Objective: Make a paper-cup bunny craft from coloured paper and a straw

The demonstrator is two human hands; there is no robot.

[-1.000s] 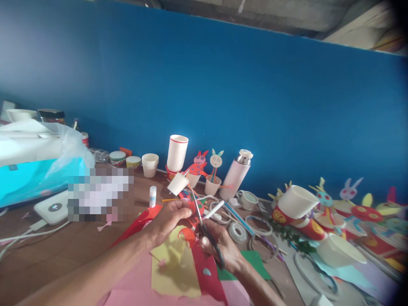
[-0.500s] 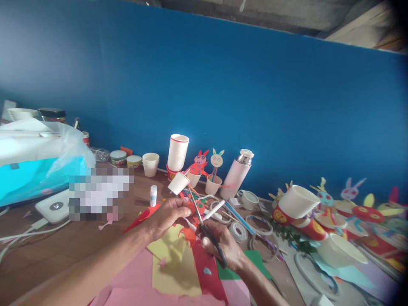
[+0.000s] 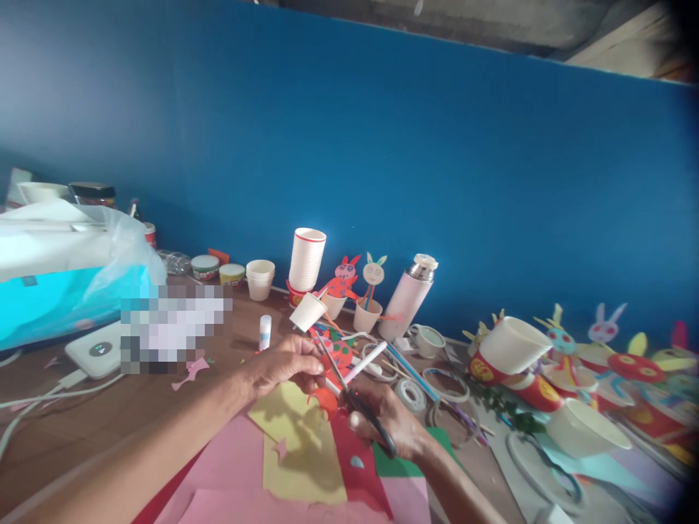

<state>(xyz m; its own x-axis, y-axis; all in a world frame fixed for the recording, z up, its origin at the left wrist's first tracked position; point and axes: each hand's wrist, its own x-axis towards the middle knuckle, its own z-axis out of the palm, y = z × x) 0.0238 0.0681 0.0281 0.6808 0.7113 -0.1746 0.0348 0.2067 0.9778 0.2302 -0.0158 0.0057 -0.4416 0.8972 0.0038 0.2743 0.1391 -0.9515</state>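
Remotely I see a blue wall [image 3: 349, 160] behind the brown tabletop [image 3: 109, 437], yellow paper [image 3: 298, 451] near my left hand [image 3: 287, 364], whose fingers curl, holding I cannot tell what, if anything, and my right hand [image 3: 382, 418], fingers grasping scissors [image 3: 370, 415], blades just beside the left.

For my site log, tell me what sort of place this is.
Likely a craft workspace: scissors in the right hand, yellow paper, and a rabbit-eared figure in a cup.
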